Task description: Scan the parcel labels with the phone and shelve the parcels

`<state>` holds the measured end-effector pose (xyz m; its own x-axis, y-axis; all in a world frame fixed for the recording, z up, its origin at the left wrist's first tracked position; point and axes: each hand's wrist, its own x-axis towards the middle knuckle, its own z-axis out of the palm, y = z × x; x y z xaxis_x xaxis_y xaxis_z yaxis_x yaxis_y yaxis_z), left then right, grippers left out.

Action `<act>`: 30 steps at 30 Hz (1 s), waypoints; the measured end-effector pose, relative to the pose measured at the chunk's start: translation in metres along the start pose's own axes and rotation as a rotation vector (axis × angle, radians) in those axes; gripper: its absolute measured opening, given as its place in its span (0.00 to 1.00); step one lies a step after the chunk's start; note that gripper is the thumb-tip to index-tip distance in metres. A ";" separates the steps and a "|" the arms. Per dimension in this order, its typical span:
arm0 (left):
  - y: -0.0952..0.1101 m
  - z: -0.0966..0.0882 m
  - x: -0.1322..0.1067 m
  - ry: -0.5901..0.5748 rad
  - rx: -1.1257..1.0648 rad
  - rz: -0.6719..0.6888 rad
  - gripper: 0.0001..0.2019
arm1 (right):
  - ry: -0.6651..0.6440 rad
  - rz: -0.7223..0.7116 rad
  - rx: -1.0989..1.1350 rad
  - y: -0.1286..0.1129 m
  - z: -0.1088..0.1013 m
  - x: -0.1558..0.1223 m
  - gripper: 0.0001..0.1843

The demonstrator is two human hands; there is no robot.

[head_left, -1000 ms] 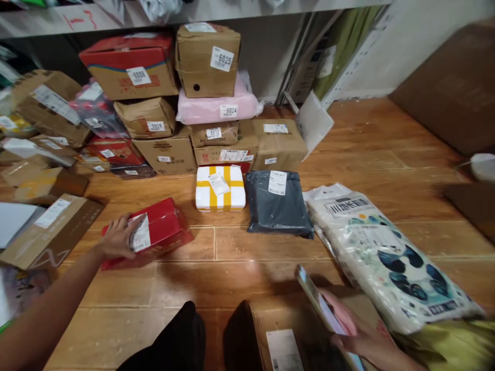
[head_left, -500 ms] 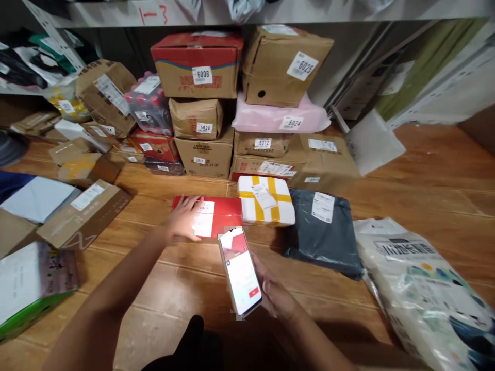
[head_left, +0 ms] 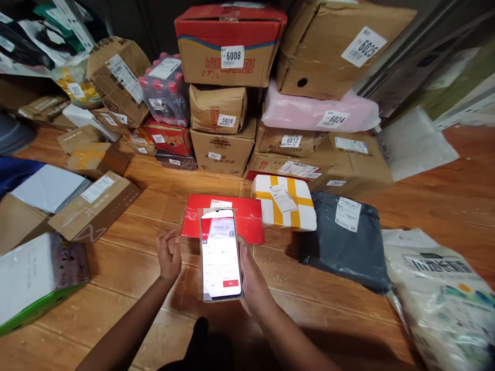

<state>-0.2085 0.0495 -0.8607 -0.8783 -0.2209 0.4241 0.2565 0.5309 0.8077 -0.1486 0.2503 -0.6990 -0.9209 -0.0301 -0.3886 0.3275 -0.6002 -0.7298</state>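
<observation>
My right hand (head_left: 253, 281) is wrapped round a smartphone (head_left: 221, 257) with a lit screen showing a white page and a red button. The phone hangs upright over the near edge of a flat red box (head_left: 247, 219) on the wooden floor, hiding part of the box and most of its white label. My left hand (head_left: 169, 255) is empty just left of the phone, near the box's lower left corner. Its fingers are loosely bent and apart, and it does not touch the box.
Right of the red box lie a white parcel with yellow tape (head_left: 305, 206), a dark grey bag (head_left: 344, 257) and a large printed plastic bag (head_left: 436, 288). Stacked labelled cartons (head_left: 224, 149) stand behind. At left are a brown carton (head_left: 96, 206) and a green-edged box (head_left: 34, 278).
My left hand has let go of the red box and drawn back toward me. The phone has moved left and up over the box, its screen page different. The view has shifted closer.
</observation>
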 end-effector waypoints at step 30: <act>0.030 0.001 -0.016 -0.033 -0.040 0.132 0.08 | -0.196 -0.077 -0.309 -0.002 -0.007 -0.010 0.50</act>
<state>-0.1871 0.0696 -0.8438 -0.8486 -0.1235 0.5145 0.3862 0.5202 0.7618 -0.1385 0.2576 -0.6982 -0.9585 -0.1645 -0.2328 0.2765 -0.3377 -0.8997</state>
